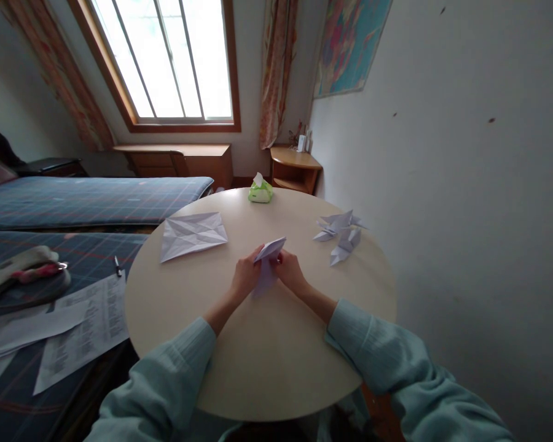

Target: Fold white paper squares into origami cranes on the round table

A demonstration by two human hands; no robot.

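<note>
1. We hold a folded white paper piece, narrow and sharply creased [270,250], at the centre of the frame, between our two hands and above a round cream-coloured bench with a smooth top [281,362].

2. The relation that counts: the paper lies directly between the two sets of fingers, with neither hand clearly nearer, since both touch it. Its upper fold slants from our left fingers up toward the upper right, ending in a tip beyond our grip; a paler part drops toward the lower centre. We cannot tell whether that lower end touches the bench.

3. Our left hand [247,271] meets the paper's left edge, its fingers pressed together and pinching the fold.

4. Our right hand [291,270] is curled inward at the right edge, its fingers bent and pinching the paper there; the fingertips are partly hidden.

5. Both forearms reach in from the lower corners and converge at the centre, wrists slightly bent, in loose pale-green fabric sleeves [373,344].

6. Well apart from our hands, a flat white creased paper sheet [193,235] lies left of centre, and a cluster of pointed white folded-paper shapes [345,244] right of centre.
</note>
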